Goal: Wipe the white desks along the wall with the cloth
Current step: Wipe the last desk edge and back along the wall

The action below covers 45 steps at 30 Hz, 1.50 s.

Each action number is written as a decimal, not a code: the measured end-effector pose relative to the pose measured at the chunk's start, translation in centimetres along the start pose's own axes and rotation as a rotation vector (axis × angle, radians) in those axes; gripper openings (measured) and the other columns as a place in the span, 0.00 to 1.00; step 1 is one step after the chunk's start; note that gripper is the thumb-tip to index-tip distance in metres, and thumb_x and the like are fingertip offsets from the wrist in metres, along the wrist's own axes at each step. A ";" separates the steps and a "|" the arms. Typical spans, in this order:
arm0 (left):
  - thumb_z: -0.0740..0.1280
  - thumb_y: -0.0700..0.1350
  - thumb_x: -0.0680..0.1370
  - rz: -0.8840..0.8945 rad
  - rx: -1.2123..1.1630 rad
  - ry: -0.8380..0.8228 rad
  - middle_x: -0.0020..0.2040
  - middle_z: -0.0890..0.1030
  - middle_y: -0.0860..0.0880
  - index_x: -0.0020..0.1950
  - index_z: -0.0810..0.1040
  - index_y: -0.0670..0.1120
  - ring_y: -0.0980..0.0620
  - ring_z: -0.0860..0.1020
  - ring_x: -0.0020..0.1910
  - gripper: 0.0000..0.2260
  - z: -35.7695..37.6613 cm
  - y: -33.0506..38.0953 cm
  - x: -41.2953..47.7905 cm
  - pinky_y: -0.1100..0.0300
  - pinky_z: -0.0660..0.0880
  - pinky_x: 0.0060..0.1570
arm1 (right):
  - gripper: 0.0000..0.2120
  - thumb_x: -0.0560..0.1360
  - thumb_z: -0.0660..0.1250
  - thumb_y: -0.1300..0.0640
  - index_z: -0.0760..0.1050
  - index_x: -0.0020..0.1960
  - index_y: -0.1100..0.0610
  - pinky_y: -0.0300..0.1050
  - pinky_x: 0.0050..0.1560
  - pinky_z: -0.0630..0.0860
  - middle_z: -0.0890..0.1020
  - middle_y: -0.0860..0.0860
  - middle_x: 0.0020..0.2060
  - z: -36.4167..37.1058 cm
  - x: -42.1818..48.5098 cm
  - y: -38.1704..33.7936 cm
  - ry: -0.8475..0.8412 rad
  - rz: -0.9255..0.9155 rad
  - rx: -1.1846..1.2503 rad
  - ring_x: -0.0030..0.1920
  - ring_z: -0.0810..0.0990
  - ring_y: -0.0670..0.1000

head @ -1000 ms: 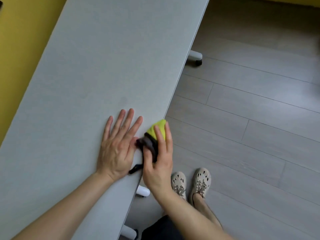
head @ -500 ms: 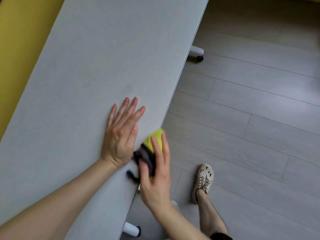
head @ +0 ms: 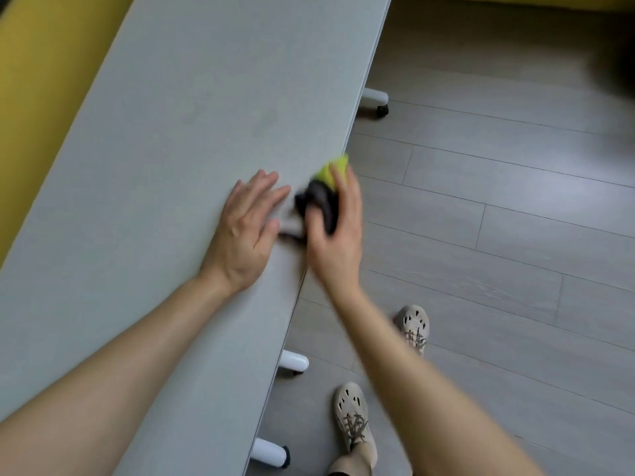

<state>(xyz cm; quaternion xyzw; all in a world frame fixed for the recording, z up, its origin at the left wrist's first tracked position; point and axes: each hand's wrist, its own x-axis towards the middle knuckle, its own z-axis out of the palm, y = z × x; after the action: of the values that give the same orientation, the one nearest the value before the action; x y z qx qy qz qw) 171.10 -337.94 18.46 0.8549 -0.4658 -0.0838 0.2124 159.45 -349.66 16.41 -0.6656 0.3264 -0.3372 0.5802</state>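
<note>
Yellow wall [head: 41, 80] runs along the far side of a long pale bench [head: 171, 149], and there's grey wood-look floor [head: 498, 218] on the near side. So the left hand [head: 245, 228] lies flat on the bench top close to the front edge, its fingers [head: 264, 187] straight and a bit spread, holding nothing. Just beside it is the right hand [head: 338, 231], right at the bench's front edge, with its fingers [head: 343, 187] curled round the cloth [head: 324, 197]. That cloth is bunched up, a lime-yellow bit poking out past the fingertips and a dark part under the palm. It sits on the very lip of the bench, and a dark tail of it trails on the top just beside the left thumb. Everything around the cloth is pretty motion-blurred, so I can't tell how the right thumb lies. Down on the floor you can see two beige perforated shoes [head: 354, 417], plus white bench feet [head: 293, 361] with black casters sticking out from under the edge.
</note>
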 end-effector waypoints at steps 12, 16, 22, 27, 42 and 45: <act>0.58 0.46 0.86 0.020 0.194 0.046 0.88 0.61 0.49 0.85 0.68 0.50 0.47 0.58 0.87 0.25 -0.5 -0.4 -12.0 0.31 0.54 0.83 | 0.28 0.79 0.68 0.60 0.74 0.78 0.48 0.36 0.78 0.63 0.72 0.49 0.80 0.5 2.3 -0.2 0.048 0.082 -0.008 0.81 0.68 0.45; 0.58 0.47 0.86 0.030 0.195 0.057 0.88 0.61 0.50 0.85 0.68 0.51 0.48 0.58 0.87 0.25 -0.4 -0.8 -12.1 0.32 0.54 0.83 | 0.29 0.78 0.66 0.60 0.73 0.79 0.50 0.40 0.79 0.65 0.73 0.50 0.79 1.1 0.3 -0.7 0.111 0.089 -0.033 0.80 0.69 0.47; 0.57 0.49 0.86 0.047 0.199 0.060 0.88 0.61 0.49 0.85 0.67 0.51 0.48 0.57 0.87 0.26 -0.1 -1.1 -12.2 0.32 0.53 0.83 | 0.33 0.78 0.70 0.71 0.71 0.81 0.53 0.43 0.83 0.61 0.66 0.50 0.84 0.2 -22.0 -4.0 -0.043 0.100 0.050 0.84 0.64 0.48; 0.57 0.50 0.86 0.037 0.173 0.062 0.88 0.61 0.50 0.85 0.68 0.52 0.49 0.57 0.88 0.26 -0.1 -1.2 -12.2 0.34 0.52 0.84 | 0.28 0.79 0.68 0.62 0.72 0.79 0.52 0.55 0.83 0.64 0.71 0.52 0.81 0.8 -5.7 -1.4 0.022 0.079 -0.020 0.82 0.68 0.49; 0.57 0.50 0.86 0.056 0.205 0.082 0.88 0.61 0.49 0.85 0.68 0.51 0.49 0.57 0.88 0.26 0.2 -1.2 -12.2 0.33 0.53 0.83 | 0.30 0.79 0.69 0.66 0.71 0.80 0.53 0.49 0.84 0.62 0.69 0.52 0.82 0.4 -15.3 -2.5 -0.029 0.093 -0.043 0.83 0.66 0.48; 0.57 0.50 0.86 0.045 0.197 0.080 0.88 0.61 0.50 0.85 0.68 0.52 0.50 0.57 0.88 0.26 0.1 -1.2 -12.2 0.35 0.52 0.84 | 0.30 0.77 0.66 0.60 0.73 0.79 0.52 0.46 0.80 0.65 0.72 0.51 0.80 1.1 -4.6 -1.6 0.075 0.109 -0.097 0.81 0.69 0.50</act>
<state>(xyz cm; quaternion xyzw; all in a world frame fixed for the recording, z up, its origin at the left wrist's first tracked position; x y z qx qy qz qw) 165.24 -327.27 17.21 0.8637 -0.4818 0.0015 0.1477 157.86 -345.05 17.53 -0.6611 0.3996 -0.3134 0.5524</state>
